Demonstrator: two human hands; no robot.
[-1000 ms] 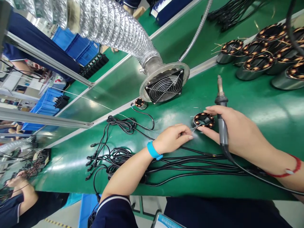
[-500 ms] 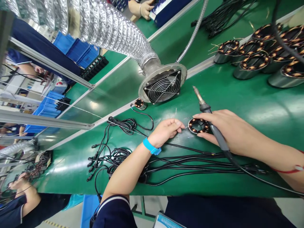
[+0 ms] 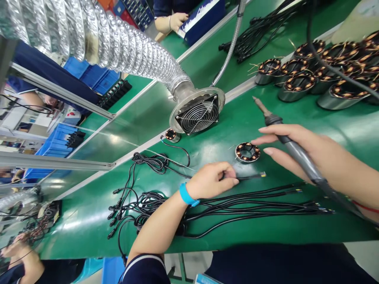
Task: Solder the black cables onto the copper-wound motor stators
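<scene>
My left hand is closed around a black cable, whose stripped end with small coloured wires points right. Just above that end, a motor stator with copper windings stands on the green bench. My right hand holds a soldering iron, its metal tip directed up and left, over the bench. The thumb and fingertip of that hand are apart, close to the stator's right side and not around it. More black cables lie side by side below my hands, their bare ends to the right.
A fume extractor fan on a silver duct hangs above the bench. Several larger stators stand at the back right. One small wired stator sits by the metal rail. Co-workers' hands show beyond the rail and at left.
My right hand has let go of the stator and moved right with the soldering iron. My left hand has moved down and taken hold of a cable, whose end now lies below the stator.
</scene>
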